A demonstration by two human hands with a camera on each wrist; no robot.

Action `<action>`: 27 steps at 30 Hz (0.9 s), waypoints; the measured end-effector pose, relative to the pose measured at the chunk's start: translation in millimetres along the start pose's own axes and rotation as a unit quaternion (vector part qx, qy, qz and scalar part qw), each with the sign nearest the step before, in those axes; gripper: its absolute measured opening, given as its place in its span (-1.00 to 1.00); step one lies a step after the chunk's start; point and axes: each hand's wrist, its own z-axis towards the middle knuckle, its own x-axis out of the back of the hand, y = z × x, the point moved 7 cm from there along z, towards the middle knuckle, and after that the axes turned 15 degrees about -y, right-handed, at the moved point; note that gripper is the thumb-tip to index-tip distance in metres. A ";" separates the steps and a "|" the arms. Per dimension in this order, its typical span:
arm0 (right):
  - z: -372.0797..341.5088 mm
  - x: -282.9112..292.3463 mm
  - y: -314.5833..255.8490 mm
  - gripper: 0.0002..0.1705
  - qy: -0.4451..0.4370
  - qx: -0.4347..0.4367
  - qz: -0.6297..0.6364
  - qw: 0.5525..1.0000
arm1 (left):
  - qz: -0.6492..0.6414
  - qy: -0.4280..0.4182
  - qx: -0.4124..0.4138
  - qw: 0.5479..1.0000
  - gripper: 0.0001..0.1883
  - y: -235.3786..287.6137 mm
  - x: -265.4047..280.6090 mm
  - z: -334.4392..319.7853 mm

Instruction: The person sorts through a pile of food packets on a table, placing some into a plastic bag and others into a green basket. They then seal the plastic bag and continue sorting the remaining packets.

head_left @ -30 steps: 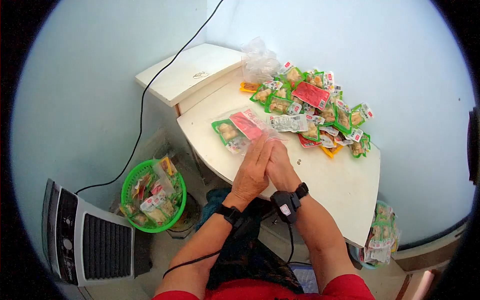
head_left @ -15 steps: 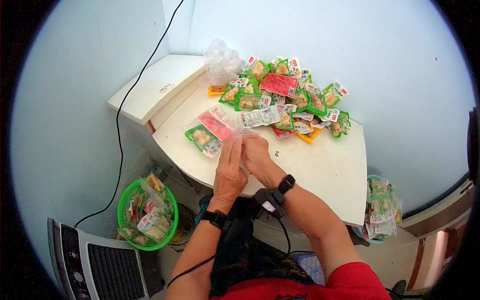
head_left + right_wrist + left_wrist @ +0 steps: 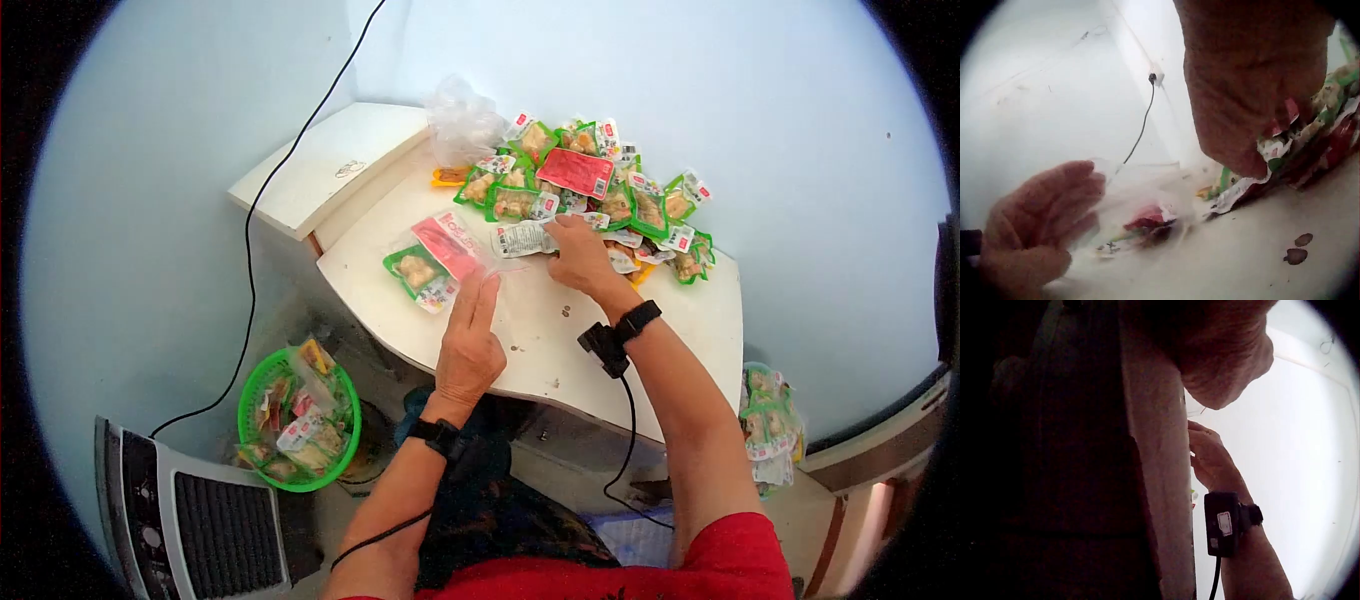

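Observation:
A clear plastic bag (image 3: 503, 290) lies on the white table, holding a red packet (image 3: 445, 248) and a green-edged food packet (image 3: 415, 270). My left hand (image 3: 470, 345) is at the near end of this bag, its fingers long and nearly straight. The right wrist view shows the left hand (image 3: 1047, 219) with its thumb apart from the fingers and film at the fingertips. Farther up the table, my right hand (image 3: 588, 262) pinches the right end of a white printed packet (image 3: 520, 238) at the edge of the packet pile. Its curled fingertips are partly hidden.
Many sealed packets (image 3: 575, 172) are heaped against the wall, beside a crumpled clear bag (image 3: 465, 125). A green basket (image 3: 350, 440) of packets stands low on the left near a grey appliance (image 3: 215, 520). More packets (image 3: 770, 420) sit low on the right.
My right hand has left the bag's mouth and moved up and right to the white packet. My left hand stays at the bag.

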 end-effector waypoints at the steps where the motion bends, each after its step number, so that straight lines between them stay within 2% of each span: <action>1: 1.2 -2.0 -5.4 -0.55 -0.011 -0.005 -0.020 1.000 | 0.003 -0.001 0.001 1.000 -0.24 -0.6 -0.9 -0.4; 5: 18.5 -21.7 -1.8 -0.62 -0.032 -0.006 -0.144 0.989 | 0.002 0.003 0.002 1.000 -0.24 -1.8 -1.4 -0.9; 8: 26.1 -31.5 5.3 -0.76 -0.032 0.011 -0.176 0.984 | -0.007 0.003 -0.005 1.000 -0.24 -2.3 -0.8 -0.4; 11: 24.5 -12.3 4.8 -0.82 -0.016 0.030 -0.117 0.993 | -0.001 0.009 -0.006 1.000 -0.24 -2.0 -0.5 -0.2; 14: 18.0 18.2 4.1 -0.92 0.165 0.064 -0.066 0.982 | 0.001 0.010 -0.014 1.000 -0.21 -4.6 -1.7 -1.3; 17: 22.0 34.3 24.2 -0.86 0.184 0.027 0.030 0.982 | -0.004 0.013 -0.009 1.000 -0.19 -4.5 -1.1 -1.1; 20: 0.0 66.7 32.8 -0.79 0.208 -0.047 0.134 0.968 | -0.014 0.010 -0.009 1.000 -0.18 -4.6 -0.3 -0.9; 21: -9.2 73.8 38.9 -0.78 0.190 -0.060 0.185 0.962 | -0.008 0.008 -0.007 1.000 -0.19 -3.5 0.1 -0.5; 24: -46.9 74.9 55.2 -0.79 0.150 -0.083 0.376 0.911 | -0.001 0.001 0.000 1.000 -0.20 -1.8 0.7 -0.8; 26: -82.5 69.5 43.3 -0.83 0.088 -0.118 0.537 0.831 | -0.006 -0.005 0.001 1.000 -0.20 -3.0 0.1 -0.3; 27: -97.6 64.7 37.2 -0.85 0.060 -0.118 0.542 0.830 | -0.011 -0.004 0.001 1.000 -0.20 -3.3 -0.5 -0.6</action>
